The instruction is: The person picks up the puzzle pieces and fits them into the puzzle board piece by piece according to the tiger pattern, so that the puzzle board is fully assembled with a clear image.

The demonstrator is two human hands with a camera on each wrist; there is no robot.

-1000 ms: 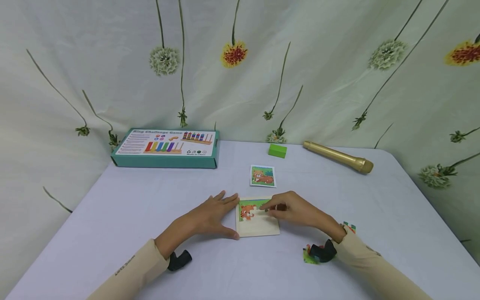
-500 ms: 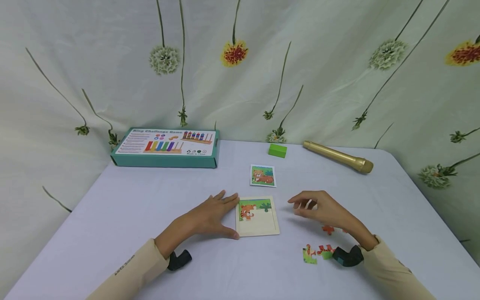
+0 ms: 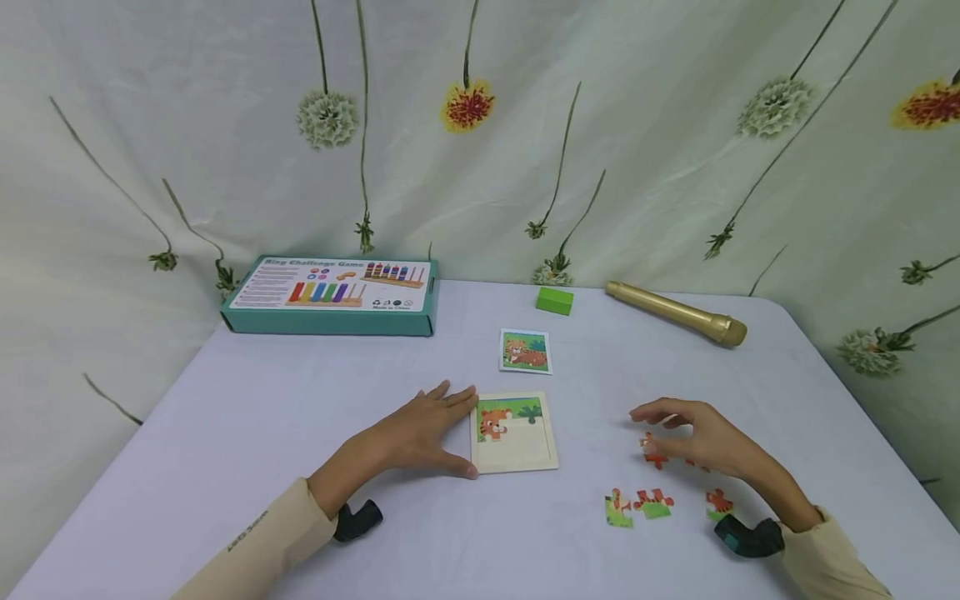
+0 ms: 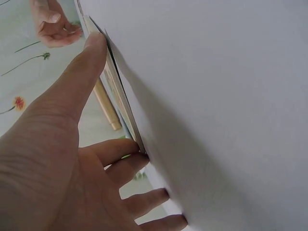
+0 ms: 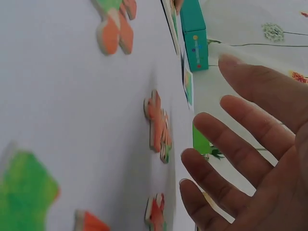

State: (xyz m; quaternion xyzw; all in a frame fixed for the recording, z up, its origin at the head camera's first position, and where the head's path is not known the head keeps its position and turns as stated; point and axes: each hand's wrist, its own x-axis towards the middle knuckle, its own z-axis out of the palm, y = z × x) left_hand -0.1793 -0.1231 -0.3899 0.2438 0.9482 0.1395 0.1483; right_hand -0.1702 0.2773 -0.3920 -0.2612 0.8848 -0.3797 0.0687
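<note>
Board (image 3: pixel 517 457) is showing cream with orange and green; right pieces (image 3: pixel 655 504) are showing orange and green. Far card (image 3: pixel 526 352) is showing orange tiger on green, white-edged. Far-left box (image 3: pixel 330 322) is showing teal, block (image 3: pixel 555 302) green, mic (image 3: pixel 671 312) gold.

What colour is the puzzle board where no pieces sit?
The puzzle board is pale cream there; the head view shows it best.

we see a pale puzzle board (image 3: pixel 517 457) lying flat on the desk (image 3: pixel 315 387), its upper part filled with fitted pieces (image 3: pixel 492 427) showing a tiger's face, its lower part bare; to its right lie loose orange-and-green pieces (image 3: pixel 654 504).
</note>
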